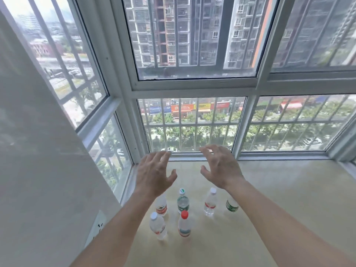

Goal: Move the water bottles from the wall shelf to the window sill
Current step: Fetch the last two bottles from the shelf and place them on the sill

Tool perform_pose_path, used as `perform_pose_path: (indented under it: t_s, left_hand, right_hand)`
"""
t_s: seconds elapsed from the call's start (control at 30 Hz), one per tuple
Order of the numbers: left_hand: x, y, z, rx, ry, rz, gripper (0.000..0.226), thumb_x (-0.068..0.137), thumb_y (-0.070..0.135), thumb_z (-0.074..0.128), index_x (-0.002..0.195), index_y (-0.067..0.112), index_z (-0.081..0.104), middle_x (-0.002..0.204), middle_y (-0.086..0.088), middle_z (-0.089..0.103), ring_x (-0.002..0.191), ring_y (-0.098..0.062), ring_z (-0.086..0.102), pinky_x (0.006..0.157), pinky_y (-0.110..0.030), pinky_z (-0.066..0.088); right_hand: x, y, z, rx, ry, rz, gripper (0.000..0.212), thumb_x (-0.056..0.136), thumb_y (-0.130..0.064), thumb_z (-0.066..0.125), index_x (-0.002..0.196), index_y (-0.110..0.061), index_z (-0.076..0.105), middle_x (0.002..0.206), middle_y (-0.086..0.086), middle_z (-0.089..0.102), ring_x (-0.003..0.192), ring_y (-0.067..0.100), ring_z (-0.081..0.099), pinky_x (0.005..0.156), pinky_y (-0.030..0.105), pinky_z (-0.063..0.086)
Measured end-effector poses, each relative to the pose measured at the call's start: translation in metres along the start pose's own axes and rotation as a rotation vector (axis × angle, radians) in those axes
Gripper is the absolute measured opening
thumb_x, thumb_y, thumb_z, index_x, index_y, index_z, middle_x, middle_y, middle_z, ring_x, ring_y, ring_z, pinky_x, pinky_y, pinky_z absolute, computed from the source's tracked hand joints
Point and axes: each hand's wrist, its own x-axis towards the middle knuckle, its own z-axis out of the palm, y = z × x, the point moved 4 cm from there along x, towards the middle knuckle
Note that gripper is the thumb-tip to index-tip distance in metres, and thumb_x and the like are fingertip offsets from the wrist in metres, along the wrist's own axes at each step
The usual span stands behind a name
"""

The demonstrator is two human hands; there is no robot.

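Several clear plastic water bottles stand upright on the beige window sill (269, 189). In the back row are a red-labelled bottle (161, 206) partly behind my left wrist, a green-capped bottle (183, 201), a white-capped bottle (210, 202) and a green-labelled bottle (232, 205) partly behind my right forearm. In front stand a white-capped bottle (157, 225) and a red-capped bottle (184, 224). My left hand (154, 173) and my right hand (221, 166) hover above the bottles with fingers spread, holding nothing. No wall shelf is in view.
Barred window panes (192, 124) enclose the sill at the back and both sides. A white wall (38, 170) rises on the left, with a wall socket (98, 225) low near the sill's edge. The beige surface extends far to the right of the bottles.
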Motion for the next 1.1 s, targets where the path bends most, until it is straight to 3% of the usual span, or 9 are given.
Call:
perform_pose_path:
  t_s: [0.17, 0.4, 0.53, 0.77, 1.1]
  left_hand:
    - [0.021, 0.049, 0.003, -0.066, 0.0, 0.138, 0.063, 0.086, 0.056, 0.049, 0.139, 0.023, 0.05, 0.135, 0.001, 0.06, 0.124, -0.024, 0.053, 0.104, -0.044, 0.042]
    - [0.024, 0.151, 0.016, -0.189, -0.03, 0.472, 0.063, 0.085, 0.058, 0.05, 0.138, 0.024, 0.05, 0.135, 0.003, 0.059, 0.126, -0.023, 0.052, 0.106, -0.042, 0.04]
    - [-0.004, 0.222, 0.016, -0.279, -0.067, 0.67, 0.062, 0.083, 0.057, 0.053, 0.136, 0.025, 0.054, 0.131, 0.004, 0.062, 0.121, -0.023, 0.055, 0.101, -0.043, 0.043]
    - [-0.072, 0.352, -0.006, -0.451, -0.08, 0.988, 0.066, 0.078, 0.06, 0.043, 0.132, 0.024, 0.058, 0.129, 0.004, 0.064, 0.119, -0.026, 0.058, 0.098, -0.044, 0.046]
    - [-0.165, 0.507, -0.022, -0.507, -0.078, 1.301, 0.063, 0.084, 0.057, 0.044, 0.135, 0.024, 0.055, 0.135, 0.002, 0.061, 0.124, -0.024, 0.055, 0.102, -0.042, 0.043]
  right_hand:
    - [-0.029, 0.034, -0.013, -0.045, 0.028, 0.131, 0.057, 0.087, -0.042, 0.057, 0.14, -0.022, 0.049, 0.14, 0.007, 0.053, 0.13, 0.029, 0.048, 0.11, 0.047, 0.036]
    - [-0.137, 0.095, -0.04, -0.123, 0.106, 0.494, 0.058, 0.08, -0.042, 0.058, 0.134, -0.022, 0.055, 0.132, 0.008, 0.058, 0.125, 0.029, 0.052, 0.109, 0.045, 0.04]
    - [-0.234, 0.113, -0.06, -0.173, 0.145, 0.728, 0.059, 0.075, -0.039, 0.06, 0.13, -0.019, 0.059, 0.126, 0.01, 0.062, 0.119, 0.031, 0.056, 0.105, 0.044, 0.044]
    - [-0.4, 0.114, -0.102, -0.292, 0.174, 1.082, 0.06, 0.082, -0.039, 0.055, 0.137, -0.017, 0.053, 0.132, 0.008, 0.056, 0.125, 0.029, 0.049, 0.111, 0.042, 0.035]
    - [-0.559, 0.138, -0.126, -0.407, 0.266, 1.367, 0.055, 0.08, -0.039, 0.064, 0.131, -0.02, 0.06, 0.127, 0.004, 0.061, 0.123, 0.024, 0.053, 0.105, 0.041, 0.042]
